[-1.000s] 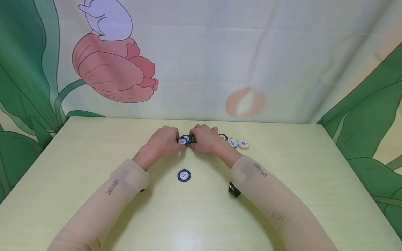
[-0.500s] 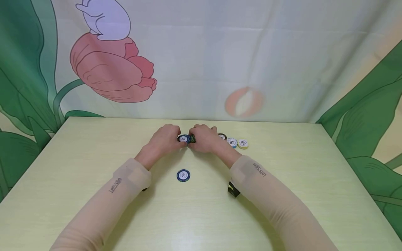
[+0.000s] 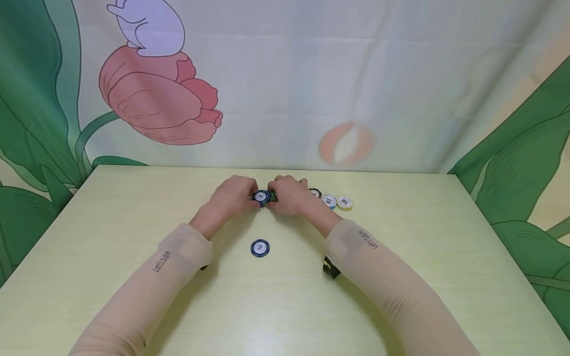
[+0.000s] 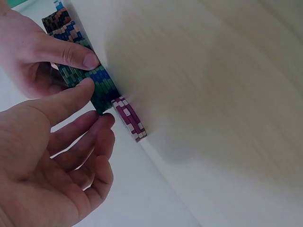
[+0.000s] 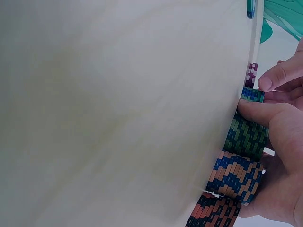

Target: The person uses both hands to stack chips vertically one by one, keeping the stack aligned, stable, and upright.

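Observation:
My left hand [image 3: 232, 195] pinches a stack of blue poker chips [image 3: 261, 197] marked 50 between thumb and fingers, near the table's far edge. Beside it, my right hand [image 3: 289, 196] holds a dark green poker chip stack [image 5: 246, 136], its thumb lying across the side. The two stacks stand close against each other. In the left wrist view, both thumbs press their sides and a short purple-and-white chip stack [image 4: 129, 119] sits just past the blue one. Near my right palm stands a blue-and-peach chip stack [image 5: 235, 176].
A lone blue chip [image 3: 260, 248] lies flat nearer to me. Right of my right hand are a black-rimmed chip [image 3: 315, 193], light blue chips [image 3: 329, 201] and yellow chips [image 3: 345, 203]. A red-and-black stack [image 5: 214, 212] shows low in the right wrist view. A patterned curtain [image 3: 276, 89] hangs behind the table.
The blue chips at my left hand first showed two overlapping tops; now one top sits squarely over the stack. My left fingers shifted slightly; my right hand stays in place.

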Available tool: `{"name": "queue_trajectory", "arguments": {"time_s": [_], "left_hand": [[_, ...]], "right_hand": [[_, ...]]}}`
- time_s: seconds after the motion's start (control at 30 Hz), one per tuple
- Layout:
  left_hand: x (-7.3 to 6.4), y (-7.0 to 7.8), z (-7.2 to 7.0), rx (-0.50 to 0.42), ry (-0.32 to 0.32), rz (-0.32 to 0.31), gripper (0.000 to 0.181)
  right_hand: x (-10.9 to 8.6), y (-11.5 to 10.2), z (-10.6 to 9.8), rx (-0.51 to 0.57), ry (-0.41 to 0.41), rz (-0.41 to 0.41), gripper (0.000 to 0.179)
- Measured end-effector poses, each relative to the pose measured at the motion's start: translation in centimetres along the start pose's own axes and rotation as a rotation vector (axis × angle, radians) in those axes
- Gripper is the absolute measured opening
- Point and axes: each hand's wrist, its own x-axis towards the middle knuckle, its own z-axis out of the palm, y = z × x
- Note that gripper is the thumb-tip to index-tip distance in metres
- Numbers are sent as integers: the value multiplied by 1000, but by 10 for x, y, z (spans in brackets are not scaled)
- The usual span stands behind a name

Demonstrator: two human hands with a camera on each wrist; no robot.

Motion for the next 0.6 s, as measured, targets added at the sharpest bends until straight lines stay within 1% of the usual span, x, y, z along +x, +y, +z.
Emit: {"name": "queue_trajectory", "arguments": {"time_s": [0.17, 0.43, 0.6], "left_hand": [[1, 0, 1, 4, 16, 23, 26], [3, 2, 2, 10, 2, 3, 26], [3, 2, 2, 18, 1, 3, 26]], "right_hand": [[1, 1, 1, -2, 1, 0, 30], [1, 2, 2, -1, 5, -1, 30], [1, 2, 2, 6, 8, -2, 30]]}}
